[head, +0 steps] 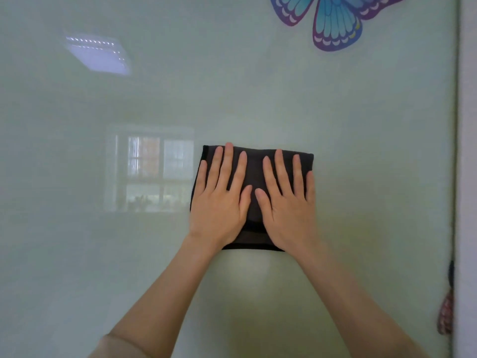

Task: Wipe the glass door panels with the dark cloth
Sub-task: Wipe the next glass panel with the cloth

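Observation:
A frosted pale-green glass door panel (129,254) fills the view. A folded dark cloth (254,166) lies flat against the glass at centre right. My left hand (222,197) presses on the cloth's left half with straight, spread fingers. On the right half my right hand (289,200) presses the same way. The two thumbs almost meet over the cloth's middle. Both palms hide the cloth's lower corners.
A blue and purple butterfly sticker (333,19) is stuck on the glass at the upper right. The panel's right edge and a pale frame (464,177) run down the far right. Reflections of a window and a ceiling lamp show on the left.

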